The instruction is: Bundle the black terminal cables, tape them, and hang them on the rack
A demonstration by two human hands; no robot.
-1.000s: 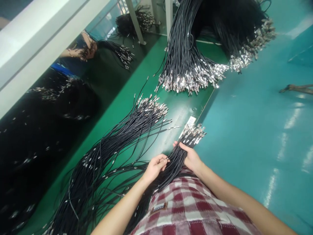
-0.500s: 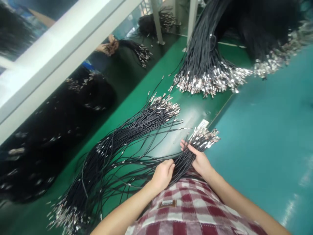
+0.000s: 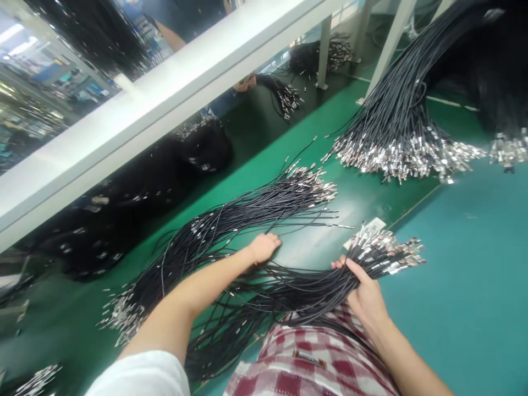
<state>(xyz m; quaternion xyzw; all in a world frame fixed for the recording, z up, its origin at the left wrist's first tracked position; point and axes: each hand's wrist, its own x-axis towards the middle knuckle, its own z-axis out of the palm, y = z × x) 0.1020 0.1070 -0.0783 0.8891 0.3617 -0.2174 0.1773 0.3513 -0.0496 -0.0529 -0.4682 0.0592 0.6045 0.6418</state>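
My right hand [image 3: 365, 291] is wrapped around a bundle of thin black cables [image 3: 305, 289] just behind their silvery metal ends [image 3: 383, 253]. This bundle trails left across my checked apron [image 3: 305, 341]. Beyond it, my left hand [image 3: 265, 248] reaches over the green surface [image 3: 305, 247], its fingers closed at a loose black cable by the second bundle [image 3: 247, 212]; the fingertips are partly hidden. That second bundle lies spread on the surface, with metal ends at both its far right and near left. A white paper label [image 3: 374, 225] shows behind the held ends.
A large hank of black cables [image 3: 396, 110] hangs at the upper right with its metal ends down. A white frame bar [image 3: 165, 104] crosses the upper left. More dark cable heaps [image 3: 202, 143] lie beneath it. Another person's hand [image 3: 245, 83] grips cables beyond the bar.
My left hand has left the held bundle and moved outward to the cables lying beyond it. My right hand keeps its grip. The camera view has shifted left.
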